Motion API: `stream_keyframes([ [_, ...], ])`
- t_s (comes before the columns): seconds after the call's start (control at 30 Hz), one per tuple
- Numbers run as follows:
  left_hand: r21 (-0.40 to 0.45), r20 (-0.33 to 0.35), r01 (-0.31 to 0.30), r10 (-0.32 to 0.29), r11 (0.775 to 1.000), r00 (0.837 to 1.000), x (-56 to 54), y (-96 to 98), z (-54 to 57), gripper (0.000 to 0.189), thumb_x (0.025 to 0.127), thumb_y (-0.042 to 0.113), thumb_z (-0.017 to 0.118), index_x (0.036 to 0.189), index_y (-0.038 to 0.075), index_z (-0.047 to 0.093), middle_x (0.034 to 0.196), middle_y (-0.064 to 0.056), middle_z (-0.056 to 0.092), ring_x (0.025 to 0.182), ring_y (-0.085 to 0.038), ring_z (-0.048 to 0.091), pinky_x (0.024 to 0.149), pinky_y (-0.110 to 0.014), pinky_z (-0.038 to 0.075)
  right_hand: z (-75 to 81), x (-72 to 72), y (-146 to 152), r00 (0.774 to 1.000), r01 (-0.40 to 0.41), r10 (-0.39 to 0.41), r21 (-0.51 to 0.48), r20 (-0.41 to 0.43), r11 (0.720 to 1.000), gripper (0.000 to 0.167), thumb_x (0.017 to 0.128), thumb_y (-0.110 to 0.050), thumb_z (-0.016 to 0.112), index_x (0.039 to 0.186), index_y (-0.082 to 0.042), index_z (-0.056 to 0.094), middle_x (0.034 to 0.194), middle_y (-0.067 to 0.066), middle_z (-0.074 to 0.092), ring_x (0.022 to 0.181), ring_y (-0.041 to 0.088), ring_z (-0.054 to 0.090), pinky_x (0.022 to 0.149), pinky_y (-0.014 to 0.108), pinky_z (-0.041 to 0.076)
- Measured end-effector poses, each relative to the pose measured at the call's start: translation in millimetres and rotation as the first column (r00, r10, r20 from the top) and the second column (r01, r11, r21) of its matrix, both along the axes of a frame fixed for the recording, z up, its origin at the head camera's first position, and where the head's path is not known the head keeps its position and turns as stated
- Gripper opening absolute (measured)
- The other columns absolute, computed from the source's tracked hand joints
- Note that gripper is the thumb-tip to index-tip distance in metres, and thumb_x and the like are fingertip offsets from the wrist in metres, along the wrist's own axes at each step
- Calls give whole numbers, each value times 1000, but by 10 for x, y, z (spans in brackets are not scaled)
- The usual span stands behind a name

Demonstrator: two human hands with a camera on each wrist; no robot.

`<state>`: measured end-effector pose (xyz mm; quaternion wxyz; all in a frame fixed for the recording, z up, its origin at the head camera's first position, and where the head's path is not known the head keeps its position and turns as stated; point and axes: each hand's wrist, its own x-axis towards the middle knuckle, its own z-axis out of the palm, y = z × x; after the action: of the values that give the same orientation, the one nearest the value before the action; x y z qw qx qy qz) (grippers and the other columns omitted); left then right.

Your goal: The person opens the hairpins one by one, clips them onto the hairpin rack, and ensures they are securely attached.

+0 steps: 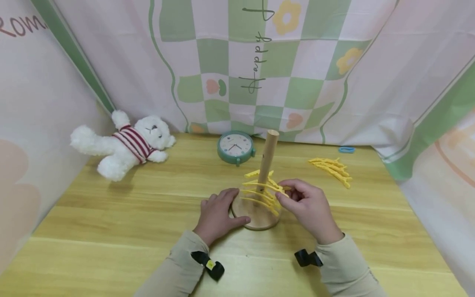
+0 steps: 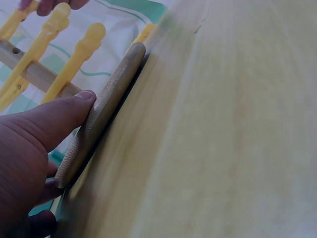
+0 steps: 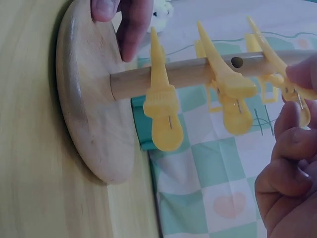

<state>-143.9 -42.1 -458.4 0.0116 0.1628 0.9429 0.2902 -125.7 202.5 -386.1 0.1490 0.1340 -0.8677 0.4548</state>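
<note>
A wooden stand has a round base (image 1: pixel 259 222) and an upright post (image 1: pixel 269 152) with small holes. My left hand (image 1: pixel 219 214) grips the rim of the base, thumb at the front and fingers around the left side. Two yellow hair clips, a lower clip (image 3: pixel 163 109) and an upper clip (image 3: pixel 230 91), are clamped across the post, one above the other. Just above them, my right hand (image 1: pixel 308 204) pinches the tail of another yellow hair clip (image 3: pixel 270 49), whose long jaws lie across the post. In the right wrist view the fingers partly cover that clip's end.
Several more yellow clips (image 1: pixel 334 169) lie on the table at the right, with a small blue object (image 1: pixel 346 149) behind them. A green clock (image 1: pixel 236 146) lies behind the stand. A white teddy bear (image 1: pixel 130 142) in a striped shirt lies back left, near the curtain (image 1: pixel 208 57).
</note>
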Motion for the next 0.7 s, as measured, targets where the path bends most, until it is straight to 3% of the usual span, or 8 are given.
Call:
stream_keyframes([
  [0.37,-1,19,-10,10,1000,1000,7,2,3,89,79,65,75,149,18,48,153,1,47,117,-26,52,89,-45,32,44,35,-29,998,-1,1,12,58,1000,11,83,-8,80,93,-9,75,69,-1,57,60,12,50,52,24,43],
  [0.7,4,19,-11,11,1000,1000,18,16,30,88,79,64,75,149,18,49,152,1,47,118,-27,52,89,-47,32,-3,14,-11,998,0,-7,119,56,993,11,82,-8,80,92,-10,75,65,-4,54,56,12,47,51,26,43],
])
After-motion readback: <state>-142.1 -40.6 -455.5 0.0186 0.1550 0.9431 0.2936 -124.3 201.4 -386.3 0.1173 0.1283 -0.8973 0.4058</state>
